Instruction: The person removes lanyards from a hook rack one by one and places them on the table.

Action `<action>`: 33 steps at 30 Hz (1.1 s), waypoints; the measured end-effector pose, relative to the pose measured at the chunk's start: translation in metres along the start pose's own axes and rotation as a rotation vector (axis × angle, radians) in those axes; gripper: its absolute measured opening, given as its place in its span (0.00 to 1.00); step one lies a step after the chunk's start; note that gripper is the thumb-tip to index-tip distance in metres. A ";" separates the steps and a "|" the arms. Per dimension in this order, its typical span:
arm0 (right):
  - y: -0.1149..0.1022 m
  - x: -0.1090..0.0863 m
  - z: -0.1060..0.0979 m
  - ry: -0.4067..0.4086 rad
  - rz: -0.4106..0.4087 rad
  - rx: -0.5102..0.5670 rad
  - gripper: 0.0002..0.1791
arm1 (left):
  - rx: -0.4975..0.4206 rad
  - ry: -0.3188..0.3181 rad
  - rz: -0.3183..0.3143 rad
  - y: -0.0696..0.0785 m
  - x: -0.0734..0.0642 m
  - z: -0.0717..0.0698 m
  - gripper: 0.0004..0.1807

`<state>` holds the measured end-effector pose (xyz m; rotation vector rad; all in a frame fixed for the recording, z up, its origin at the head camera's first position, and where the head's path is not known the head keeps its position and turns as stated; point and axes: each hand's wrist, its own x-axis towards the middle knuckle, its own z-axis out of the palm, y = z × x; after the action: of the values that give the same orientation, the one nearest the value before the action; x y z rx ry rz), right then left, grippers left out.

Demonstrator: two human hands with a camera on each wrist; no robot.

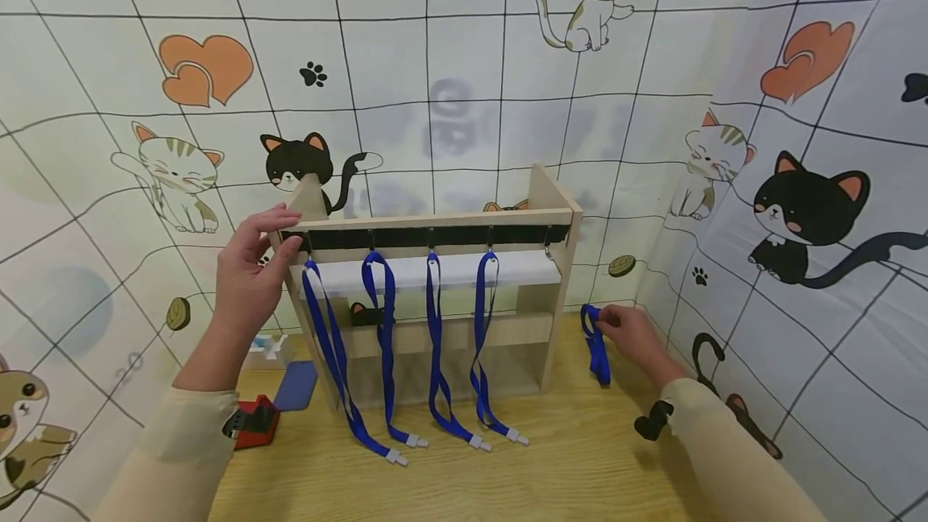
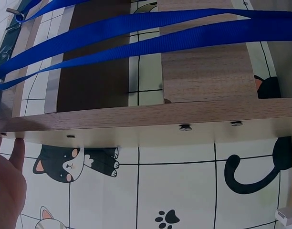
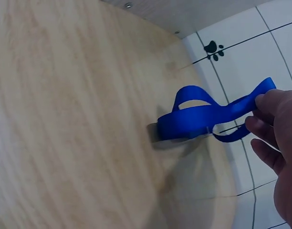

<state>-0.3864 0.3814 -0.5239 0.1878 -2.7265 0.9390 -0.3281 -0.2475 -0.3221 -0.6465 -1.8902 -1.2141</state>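
A small wooden shelf unit (image 1: pixel 449 333) stands on the table with a black strip (image 1: pixel 464 237) of hooks along its upper front. Several blue lanyards (image 1: pixel 436 329) hang from these hooks, their pale clips lying on the tabletop; the rightmost hook (image 1: pixel 548 250) carries none. My left hand (image 1: pixel 250 264) rests on the unit's upper left corner, fingers on the top and thumb by the front edge. To the right of the unit, my right hand (image 1: pixel 634 337) pinches a folded blue lanyard (image 3: pixel 193 119) between thumb and fingers. Its lower loops hang down over the table in the right wrist view.
Left of the unit lie a red object (image 1: pixel 257 423), a blue flat card-like piece (image 1: pixel 295 385) and a small white container (image 1: pixel 267 351). A cloth printed with cats (image 1: pixel 464 63) covers the walls behind and at both sides of the wooden table (image 1: pixel 565 474).
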 end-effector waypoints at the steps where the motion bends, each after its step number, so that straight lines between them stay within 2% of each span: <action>1: 0.002 -0.001 0.002 -0.002 0.005 -0.001 0.02 | -0.001 0.001 0.002 0.000 0.000 0.000 0.17; 11: 0.018 -0.016 0.021 -0.046 0.049 0.029 0.03 | -0.005 0.002 0.001 -0.001 0.000 0.000 0.17; 16: 0.022 -0.022 0.027 -0.043 0.065 -0.008 0.03 | 0.002 0.000 -0.003 0.001 0.000 0.000 0.16; 25: 0.022 -0.028 0.028 -0.048 0.086 0.006 0.06 | -0.012 0.006 0.016 0.000 0.001 0.000 0.16; 33: 0.017 -0.035 0.028 -0.015 0.110 0.033 0.07 | -0.014 0.004 0.012 0.000 0.000 0.000 0.16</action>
<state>-0.3612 0.3786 -0.5647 0.0514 -2.7602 1.0161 -0.3278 -0.2472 -0.3221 -0.6620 -1.8729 -1.2212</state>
